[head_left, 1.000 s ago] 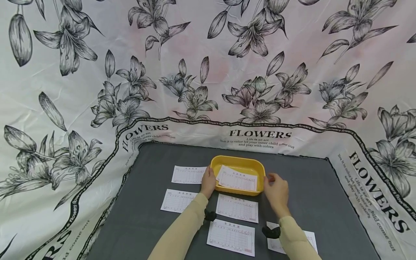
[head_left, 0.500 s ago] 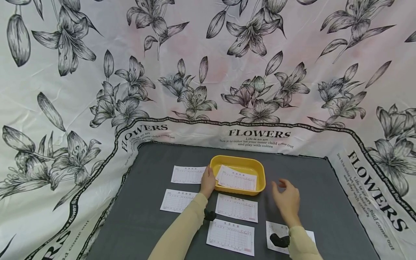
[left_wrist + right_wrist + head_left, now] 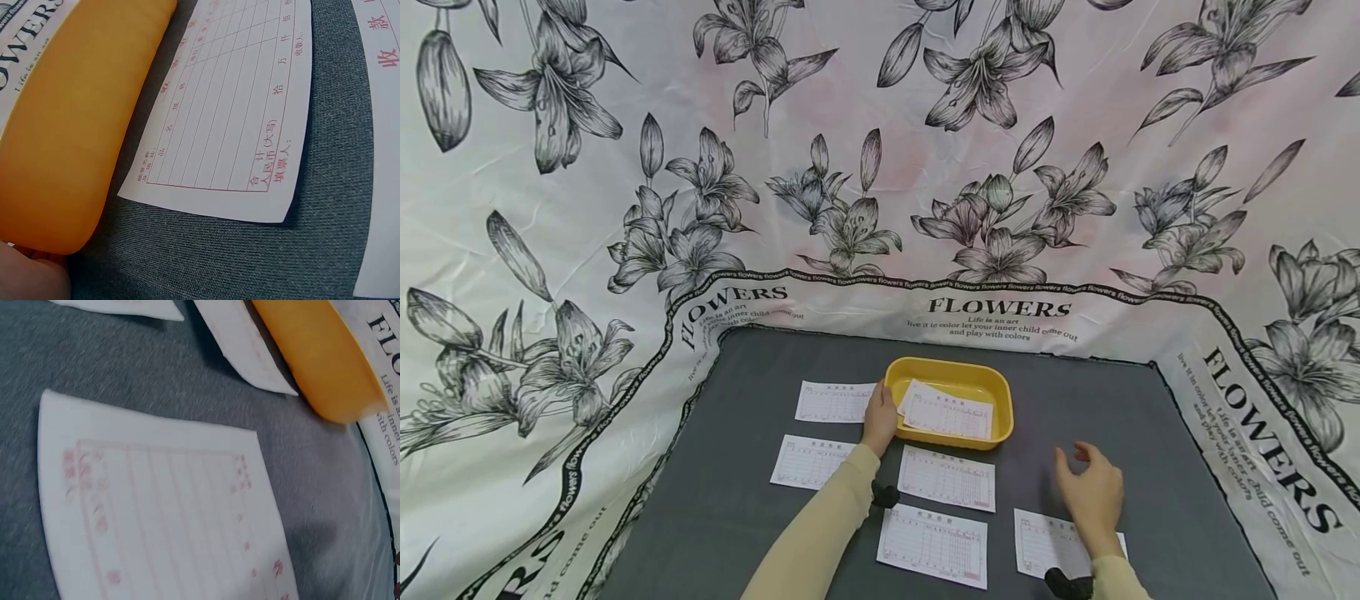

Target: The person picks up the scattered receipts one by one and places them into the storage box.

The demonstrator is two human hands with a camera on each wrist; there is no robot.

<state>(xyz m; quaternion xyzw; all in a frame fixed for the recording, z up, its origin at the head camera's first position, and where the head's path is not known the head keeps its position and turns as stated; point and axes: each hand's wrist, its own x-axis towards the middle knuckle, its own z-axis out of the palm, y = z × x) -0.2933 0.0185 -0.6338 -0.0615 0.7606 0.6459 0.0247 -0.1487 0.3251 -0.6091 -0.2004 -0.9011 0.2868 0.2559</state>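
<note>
Tray (image 3: 976, 385) sits on cloth (image 3: 782, 360) by drapery (image 3: 850, 92), left hand (image 3: 880, 419) gripping, right hand (image 3: 1093, 493) loose, empty.

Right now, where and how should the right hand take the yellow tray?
Yellow tray: probably the rim at its right end, right hand coming from the right. That raised wall is uncovered, and the left hand holds the opposite end.

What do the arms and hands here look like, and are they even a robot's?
They are a person's. The left sleeve and right sleeve are long, plain and pale cream-yellow. A small black object sits by each cuff, left and right, probably a wrist camera. The left hand and right hand wear no gloves.
</note>
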